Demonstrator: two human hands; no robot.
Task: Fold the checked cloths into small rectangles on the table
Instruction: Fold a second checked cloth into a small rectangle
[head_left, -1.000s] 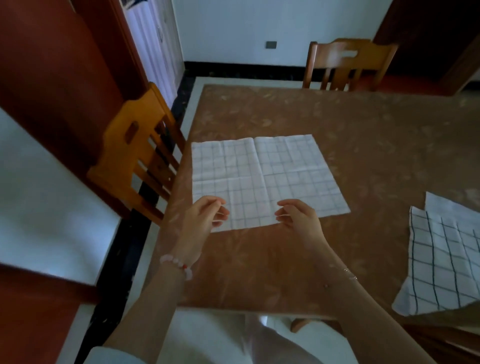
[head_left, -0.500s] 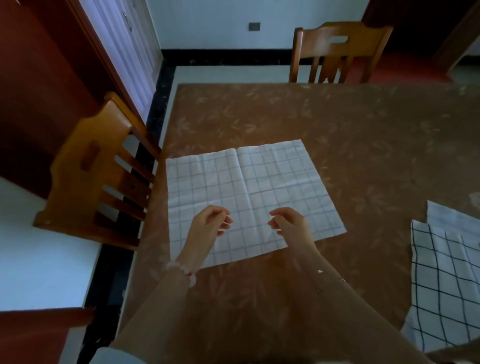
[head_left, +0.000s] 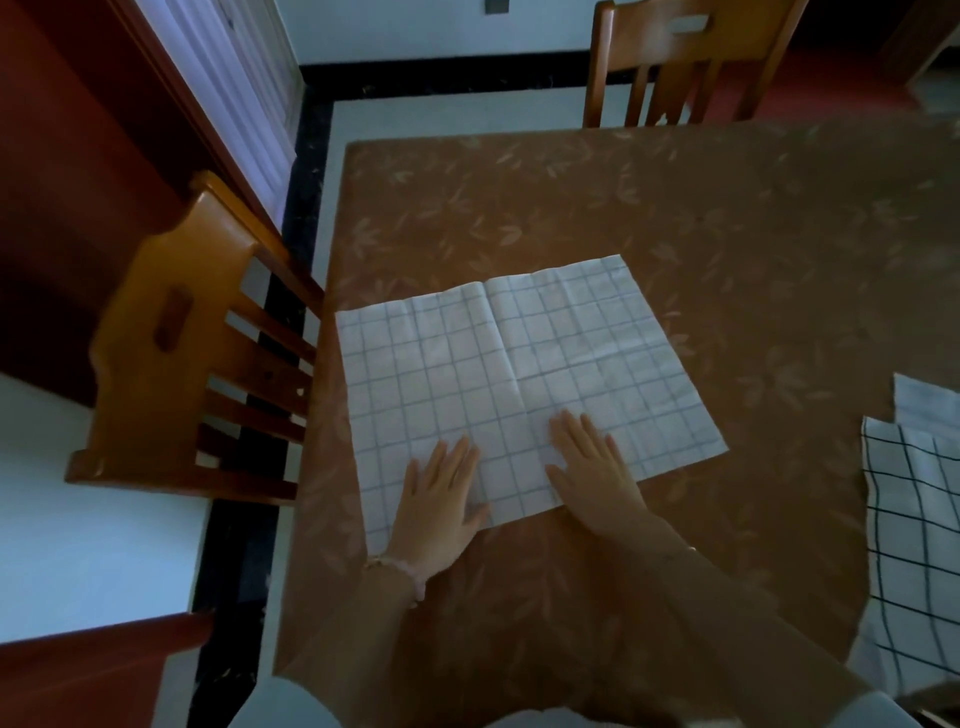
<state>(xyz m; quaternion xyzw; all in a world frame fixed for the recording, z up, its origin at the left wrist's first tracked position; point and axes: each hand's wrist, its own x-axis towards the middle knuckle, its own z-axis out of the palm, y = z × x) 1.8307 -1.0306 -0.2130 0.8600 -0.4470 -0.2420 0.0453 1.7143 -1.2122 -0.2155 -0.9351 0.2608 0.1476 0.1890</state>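
The white square cloth with a thin grey check (head_left: 519, 364) lies spread in one layer on the brown leaf-patterned table covering (head_left: 701, 234), toward the table's 8 o'clock side; a centre crease runs across it from 12 o'clock to 6 o'clock. Both hands rest on the cloth at its 6 o'clock edge. The left hand (head_left: 441, 499) lies palm down with fingers straight, left of the crease; the right hand (head_left: 592, 478) lies the same way, just right of the crease; neither hand has hold of anything. A second white cloth with a bold dark check (head_left: 914, 519) lies at 4 o'clock, well apart.

The step in hand appears to be smoothing before the first fold; no fold is yet made.

Procedure, as a recommendation:
- Sweep the palms outward from the crease, the left toward 9 o'clock and the right toward 3 o'clock; keep pressure light, since thin fabric is likely to drag across a smooth covering.
- Use the printed check lines as alignment guides; match corner to corner before pressing any fold.
- Fold along the existing crease where possible; it should take the fold readily.
- Watch the 9 o'clock edge of the cloth; it sits near the table edge and could slip over.
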